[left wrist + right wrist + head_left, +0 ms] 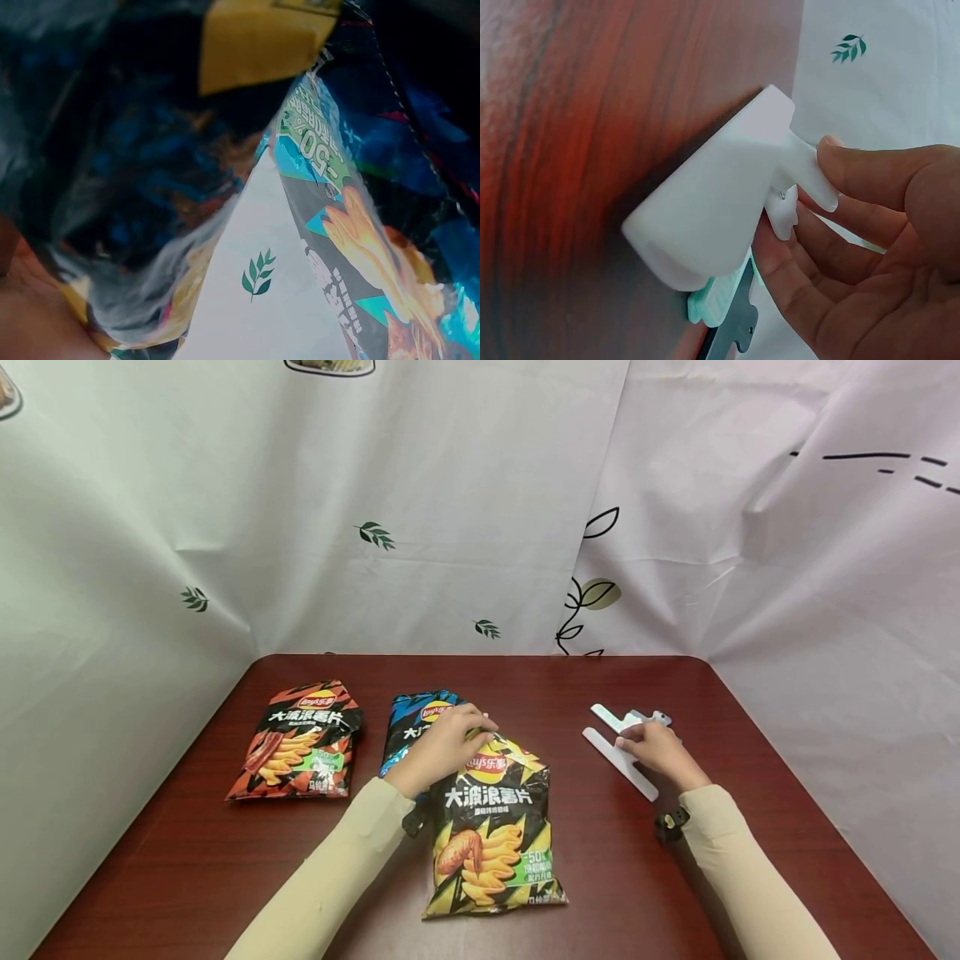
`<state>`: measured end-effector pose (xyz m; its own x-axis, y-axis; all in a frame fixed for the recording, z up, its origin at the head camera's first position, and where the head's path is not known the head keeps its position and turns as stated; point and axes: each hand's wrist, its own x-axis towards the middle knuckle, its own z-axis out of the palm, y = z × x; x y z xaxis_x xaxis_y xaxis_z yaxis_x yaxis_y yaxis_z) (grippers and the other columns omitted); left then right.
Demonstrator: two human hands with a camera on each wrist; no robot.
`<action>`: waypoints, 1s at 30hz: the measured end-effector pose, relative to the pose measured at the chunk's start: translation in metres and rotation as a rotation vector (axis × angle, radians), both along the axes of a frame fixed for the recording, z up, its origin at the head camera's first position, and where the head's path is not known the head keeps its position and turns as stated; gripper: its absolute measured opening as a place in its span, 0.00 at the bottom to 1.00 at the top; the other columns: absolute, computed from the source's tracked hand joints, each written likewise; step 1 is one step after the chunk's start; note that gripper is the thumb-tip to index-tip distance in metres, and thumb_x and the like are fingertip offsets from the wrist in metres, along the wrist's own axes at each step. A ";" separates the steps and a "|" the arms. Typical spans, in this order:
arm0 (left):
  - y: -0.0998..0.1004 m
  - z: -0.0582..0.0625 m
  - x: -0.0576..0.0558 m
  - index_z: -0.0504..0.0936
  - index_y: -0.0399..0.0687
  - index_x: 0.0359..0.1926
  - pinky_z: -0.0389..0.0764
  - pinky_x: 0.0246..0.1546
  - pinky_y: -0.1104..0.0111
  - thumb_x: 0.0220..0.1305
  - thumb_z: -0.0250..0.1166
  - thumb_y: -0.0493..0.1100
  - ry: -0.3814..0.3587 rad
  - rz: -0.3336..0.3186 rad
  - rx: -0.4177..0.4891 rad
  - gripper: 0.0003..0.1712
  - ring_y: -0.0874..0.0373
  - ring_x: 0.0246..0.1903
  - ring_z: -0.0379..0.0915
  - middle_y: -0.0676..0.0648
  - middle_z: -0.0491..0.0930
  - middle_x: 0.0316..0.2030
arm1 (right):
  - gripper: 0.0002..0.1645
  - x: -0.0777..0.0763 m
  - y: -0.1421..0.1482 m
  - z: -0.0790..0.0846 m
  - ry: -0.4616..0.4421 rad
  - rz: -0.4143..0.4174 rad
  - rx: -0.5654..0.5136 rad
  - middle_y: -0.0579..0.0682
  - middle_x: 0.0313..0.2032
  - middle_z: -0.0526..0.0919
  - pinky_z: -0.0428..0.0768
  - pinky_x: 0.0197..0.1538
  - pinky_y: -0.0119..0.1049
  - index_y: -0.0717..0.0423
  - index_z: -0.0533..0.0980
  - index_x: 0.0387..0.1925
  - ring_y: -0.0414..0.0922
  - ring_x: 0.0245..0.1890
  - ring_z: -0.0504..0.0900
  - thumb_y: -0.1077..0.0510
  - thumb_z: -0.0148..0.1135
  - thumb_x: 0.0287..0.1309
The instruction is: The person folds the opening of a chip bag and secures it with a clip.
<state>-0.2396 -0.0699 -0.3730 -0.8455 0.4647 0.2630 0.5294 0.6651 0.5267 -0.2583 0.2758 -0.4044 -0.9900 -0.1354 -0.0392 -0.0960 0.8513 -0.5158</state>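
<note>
Red-brown tabletop [570,150] is streaked dark. Front chip bag [491,827] is printed yellow/black; left-edge bag [300,747], red/black; middle bag [402,718], blue/black. Clip [705,199] toward surface's right edge is coloured plain white.

In front of you is a reddish-brown, wood-grained worktop [615,877] with rounded far corners. Toward its left edge, a red and black chip bag [300,752] lies printed face up. Near the middle you have a blue and black bag [408,718], partly hidden by a yellow and black bag [495,831] closer to the near edge; you cannot tell how fully that one rests on the surface. Toward the right edge, your white clip [705,202] is at or just above the worktop, with a mint-green clip [721,298] and a dark clip [739,315] nearby.
</note>
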 end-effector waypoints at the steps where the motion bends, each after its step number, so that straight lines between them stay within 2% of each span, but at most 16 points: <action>1: 0.000 0.000 0.000 0.85 0.49 0.47 0.73 0.31 0.70 0.67 0.61 0.41 0.002 0.000 0.001 0.11 0.64 0.30 0.67 0.51 0.80 0.42 | 0.19 0.000 0.000 0.000 0.001 0.002 -0.002 0.69 0.47 0.81 0.80 0.44 0.50 0.72 0.79 0.46 0.60 0.46 0.81 0.57 0.58 0.65; 6: 0.000 0.001 0.000 0.86 0.49 0.47 0.73 0.31 0.70 0.67 0.61 0.41 0.006 0.001 0.000 0.11 0.64 0.30 0.67 0.51 0.80 0.41 | 0.20 -0.001 -0.002 0.003 0.021 0.028 -0.013 0.69 0.48 0.81 0.78 0.47 0.52 0.71 0.79 0.46 0.62 0.49 0.79 0.57 0.58 0.65; 18: 0.000 0.000 0.000 0.86 0.49 0.46 0.73 0.32 0.71 0.67 0.61 0.41 0.023 -0.015 0.005 0.10 0.65 0.29 0.68 0.52 0.80 0.39 | 0.23 -0.001 -0.014 0.015 0.026 0.072 -0.059 0.67 0.45 0.83 0.79 0.45 0.49 0.72 0.77 0.51 0.57 0.45 0.82 0.55 0.59 0.64; 24: 0.001 -0.001 0.000 0.86 0.49 0.46 0.73 0.32 0.71 0.67 0.61 0.41 0.027 -0.016 0.004 0.10 0.66 0.28 0.68 0.52 0.80 0.39 | 0.25 0.000 -0.020 0.020 0.021 0.103 -0.060 0.66 0.48 0.82 0.80 0.46 0.50 0.70 0.76 0.53 0.58 0.46 0.82 0.53 0.59 0.65; 30: 0.001 -0.001 -0.001 0.86 0.49 0.46 0.73 0.31 0.72 0.67 0.62 0.41 0.039 -0.022 0.005 0.10 0.66 0.28 0.69 0.51 0.80 0.39 | 0.24 0.000 -0.026 0.025 -0.001 0.096 -0.091 0.64 0.50 0.82 0.79 0.48 0.50 0.66 0.78 0.53 0.57 0.48 0.82 0.51 0.59 0.65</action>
<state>-0.2403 -0.0690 -0.3739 -0.8241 0.4815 0.2983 0.5641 0.6504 0.5087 -0.2584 0.2496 -0.3790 -0.9722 -0.2329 -0.0230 -0.1747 0.7878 -0.5907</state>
